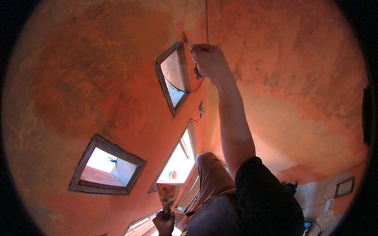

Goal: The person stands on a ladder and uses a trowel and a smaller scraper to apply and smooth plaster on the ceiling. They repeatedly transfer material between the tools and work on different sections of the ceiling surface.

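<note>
Overhead, we reach with our right hand (208, 61) to an orange wall (94, 82), its fingers wrapped round the handle of a small trowel (190, 44). The blade points up between the upper window (172, 72) and the corner, its tip at the wall; whether it presses on the surface, we cannot tell. Below, near our lap, our left hand (164, 223) grips a scraper (168, 194) by its handle, fingers curled, the broad, smeared blade turned upward. From our viewpoint, that blade overlaps the bottom edge of a bright window (184, 147). A dark cord (182, 91) loops across the upper window and rises toward our right hand. Beneath it, a ragged hole (201, 109) marks the wall near the corner. To the left, a lower window (108, 167) sits in a thick dark frame. Our right arm is bare up to a black sleeve (267, 196), and a knee in brown trousers (212, 173) shows beside the bright window. On our right, a second wall (283, 59) carries mottled orange over a paler patch, with a small white fitting (327, 205) on its grey lower section.
</note>
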A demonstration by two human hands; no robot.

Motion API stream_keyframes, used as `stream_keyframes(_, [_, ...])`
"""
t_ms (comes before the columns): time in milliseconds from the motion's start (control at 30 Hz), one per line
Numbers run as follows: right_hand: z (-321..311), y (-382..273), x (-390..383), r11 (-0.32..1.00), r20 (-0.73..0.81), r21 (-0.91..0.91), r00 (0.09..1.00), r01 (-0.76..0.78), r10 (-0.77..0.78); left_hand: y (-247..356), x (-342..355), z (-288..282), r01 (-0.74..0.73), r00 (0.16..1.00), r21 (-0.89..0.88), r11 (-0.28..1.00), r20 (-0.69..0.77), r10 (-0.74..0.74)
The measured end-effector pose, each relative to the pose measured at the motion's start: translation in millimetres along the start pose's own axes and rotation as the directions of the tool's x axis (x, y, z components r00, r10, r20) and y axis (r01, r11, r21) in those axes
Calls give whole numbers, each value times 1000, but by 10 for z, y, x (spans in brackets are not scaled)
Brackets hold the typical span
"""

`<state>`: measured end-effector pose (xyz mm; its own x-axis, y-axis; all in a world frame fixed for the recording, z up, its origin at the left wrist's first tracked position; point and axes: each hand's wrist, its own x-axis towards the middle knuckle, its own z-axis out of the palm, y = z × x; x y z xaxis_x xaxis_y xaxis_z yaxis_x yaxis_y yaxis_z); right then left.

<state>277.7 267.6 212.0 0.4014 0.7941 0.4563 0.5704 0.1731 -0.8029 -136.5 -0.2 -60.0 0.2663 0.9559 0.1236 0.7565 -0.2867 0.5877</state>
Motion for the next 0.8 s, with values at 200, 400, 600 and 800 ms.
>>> stream_keyframes(200, [58,-608,-383,966,17,179,982,-189,188,128,33,0,240,960,-516,822,-1,-281])
stream_keyframes(400, [162,-390,-397,969,-46,-243,997,42,-55,147,52,-52,191,980,-323,927,3,-201])
stream_keyframes(600, [95,-608,-613,991,12,73,993,-117,116,69,-14,-71,110,994,-15,994,4,-110])
stream_keyframes(800, [-67,-513,-673,938,-3,292,980,-188,197,33,-70,-57,173,985,11,985,7,-173])
